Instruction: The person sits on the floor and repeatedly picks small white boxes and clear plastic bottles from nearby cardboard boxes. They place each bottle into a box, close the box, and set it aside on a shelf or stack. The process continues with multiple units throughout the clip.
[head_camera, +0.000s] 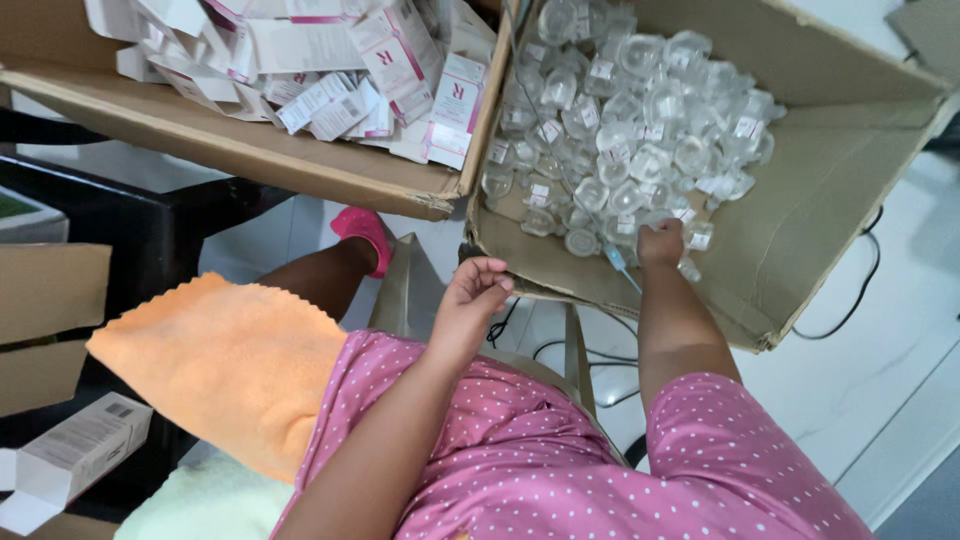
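A large brown cardboard box (800, 230) is lying open at the upper right, its flaps spreading out and its far corner running off the frame. A heap of small clear plastic jars (630, 130) is filling its upper left part; they are glossy and see-through, rounded, many wearing a small white label, and they are piling loosely over one another so that single jars are hard to separate by eye. A second cardboard box (240, 150) is sitting to the left, touching the first at its corner, holding flat white and pink cartons (330, 60); its top is cut off by the frame edge. An orange cloth (230, 360) is resting over the person's lap at the left, beside a pink dotted garment (560, 460).

The right hand (660, 243) is reaching into the large box at the near edge of the heap, fingers curling down among the jars; whether it is gripping one cannot be told, since the fingertips are hidden. The left hand (475, 290) is hovering just outside the box wall, fingers loosely bent, holding nothing.
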